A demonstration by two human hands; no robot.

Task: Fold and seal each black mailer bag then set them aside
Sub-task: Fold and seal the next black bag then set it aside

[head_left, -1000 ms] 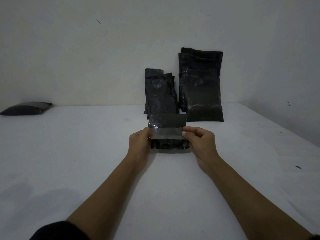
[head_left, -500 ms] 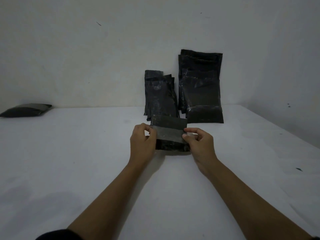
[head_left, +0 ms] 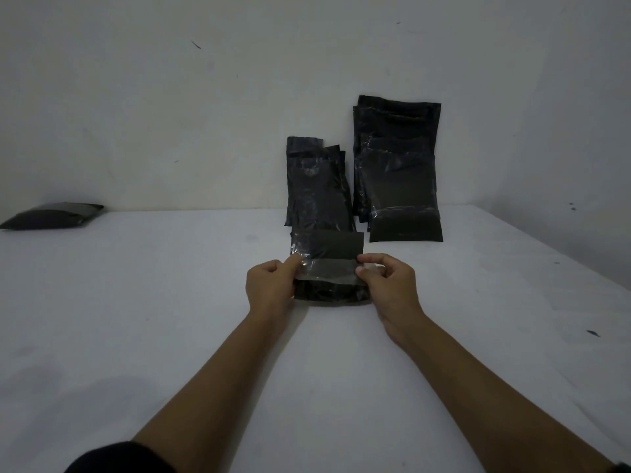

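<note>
Black mailer bag (head_left: 329,291) lies centre frame, long axis left-right, between our hands: left hand (head_left: 271,285) and right hand (head_left: 387,285) pinch its raised flap (head_left: 327,247), equally near.

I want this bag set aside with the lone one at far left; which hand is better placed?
Left. The left hand grips the mailer bag on the side toward the lone bag; the right hand would cross over.

One head-worn camera looks forward and down across the white table (head_left: 136,319) toward the wall (head_left: 170,97).
</note>
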